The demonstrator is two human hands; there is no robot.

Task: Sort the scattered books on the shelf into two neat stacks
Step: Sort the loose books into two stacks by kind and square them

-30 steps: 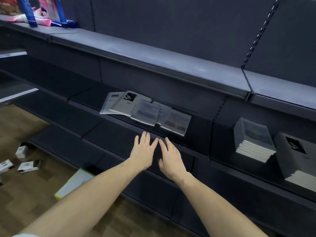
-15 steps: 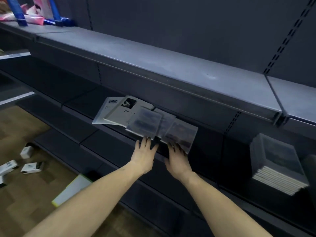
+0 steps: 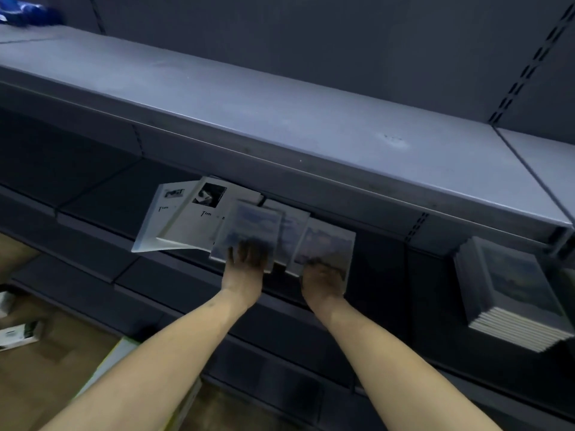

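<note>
Where the dark metal shelf [image 3: 385,276] juts out, five thin grey-and-white paperback books [image 3: 193,222] lie fanned and overlapping near its front edge. Her left hand [image 3: 245,269] touches the middle blurry-covered book [image 3: 249,233], her right hand [image 3: 323,283] the rightmost one [image 3: 326,244]; whether fingers curl I cannot tell. One neat stack of matching books [image 3: 510,293] sits well apart at right.
</note>
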